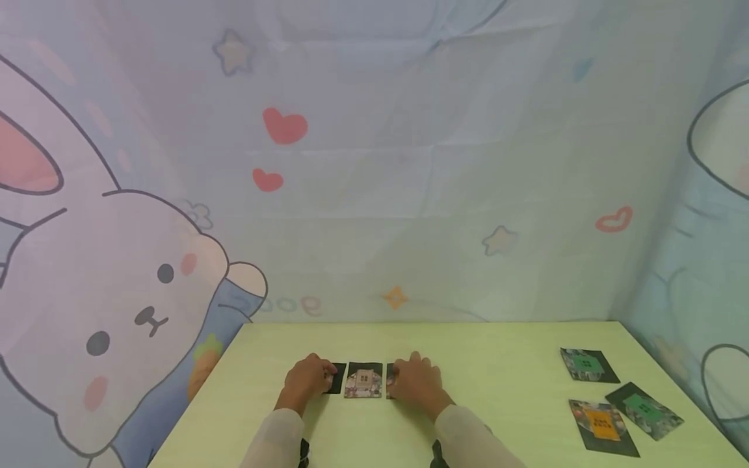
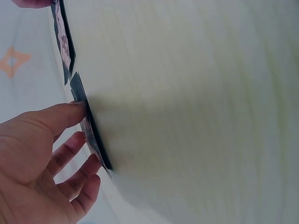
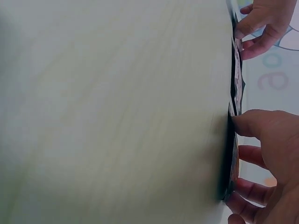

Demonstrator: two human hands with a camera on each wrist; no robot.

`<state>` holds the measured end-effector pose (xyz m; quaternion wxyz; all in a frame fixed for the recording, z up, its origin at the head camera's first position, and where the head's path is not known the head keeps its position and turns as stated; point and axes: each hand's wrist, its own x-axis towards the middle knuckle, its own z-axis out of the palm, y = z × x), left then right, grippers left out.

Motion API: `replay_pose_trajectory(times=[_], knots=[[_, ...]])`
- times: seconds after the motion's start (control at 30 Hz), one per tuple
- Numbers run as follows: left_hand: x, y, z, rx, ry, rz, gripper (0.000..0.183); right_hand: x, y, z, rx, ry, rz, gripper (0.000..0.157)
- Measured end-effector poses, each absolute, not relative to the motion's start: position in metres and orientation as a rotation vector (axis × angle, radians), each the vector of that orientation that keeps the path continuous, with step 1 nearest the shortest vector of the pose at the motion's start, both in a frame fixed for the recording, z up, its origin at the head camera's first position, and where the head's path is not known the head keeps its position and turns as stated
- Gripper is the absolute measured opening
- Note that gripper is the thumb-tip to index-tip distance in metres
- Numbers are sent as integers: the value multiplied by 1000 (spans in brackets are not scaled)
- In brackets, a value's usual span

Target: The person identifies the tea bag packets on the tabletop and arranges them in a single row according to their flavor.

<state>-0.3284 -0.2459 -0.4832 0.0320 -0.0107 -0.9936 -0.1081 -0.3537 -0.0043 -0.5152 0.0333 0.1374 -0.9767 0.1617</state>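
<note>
Nearest: my two sleeves, pale cloth. Right side of the table: one orange-label packet, flat and square-cornered, part black, part busy print; just beside it, one green-label packet, turned askew. Centre: my left hand, thumb and bent fingers gripping the left packet by its edges; my right hand, likewise gripping the right packet. Between them, untouched: the middle packet, beige label over a crowded print. Progress, as I judge it: three side by side in a row with narrow gaps, the outer two not yet released; three others outside the row. Farther right: a second green-label packet, tilted. Beneath all: a smooth, pale yellow-green tabletop. Farthest: a creased cloth backdrop, printed with rabbit, hearts and stars.
</note>
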Motion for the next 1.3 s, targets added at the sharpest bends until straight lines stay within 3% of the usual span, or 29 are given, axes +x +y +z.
replay_pose_trajectory(times=[0.3,0.67,1.3], knots=[[-329,-245,-484,-35,-3056,-340,15,-352,11,-513,505,-2904,505,49],[-331,-249,-488,-31,-3048,-335,15,-339,48,-502,538,-2913,616,37],[-331,-249,-486,-58,-3039,-348,18,-314,180,-479,493,-3047,687,30]])
